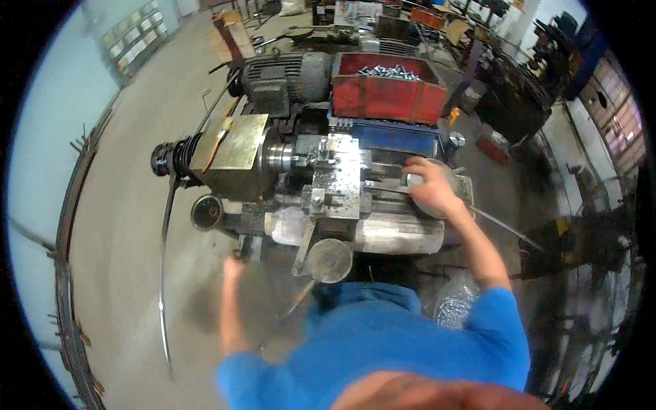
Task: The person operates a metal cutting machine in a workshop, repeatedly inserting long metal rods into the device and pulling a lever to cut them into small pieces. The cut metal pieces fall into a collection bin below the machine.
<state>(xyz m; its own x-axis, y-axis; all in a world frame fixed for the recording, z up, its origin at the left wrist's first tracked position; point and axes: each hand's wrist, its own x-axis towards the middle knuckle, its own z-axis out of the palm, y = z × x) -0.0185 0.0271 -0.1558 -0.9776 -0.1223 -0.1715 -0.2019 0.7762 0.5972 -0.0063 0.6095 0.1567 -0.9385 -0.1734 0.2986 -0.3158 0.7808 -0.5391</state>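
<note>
My right hand (434, 186) curls round a small round silvery metal piece (414, 179), over a round pan (443, 205) at the right end of a lathe-like machine. To the left, my left hand (234, 265) is closed at a dark, handle-like part (240, 254) low on the machine's front; blur hides what its fingers hold. Between my hands lies the shiny metal slide block (338, 179), beside the spindle (281, 156). A round grey disc (329, 261) sits at the near side, close to my body.
Behind the machine, a red bin (386, 99) holds many small metal parts, above a blue tray (400, 140). An electric motor (287, 75) stands at the back left. A clear bag of small metal parts (456, 307) lies by my right side. A thin rod (506, 225) sticks out rightward.
</note>
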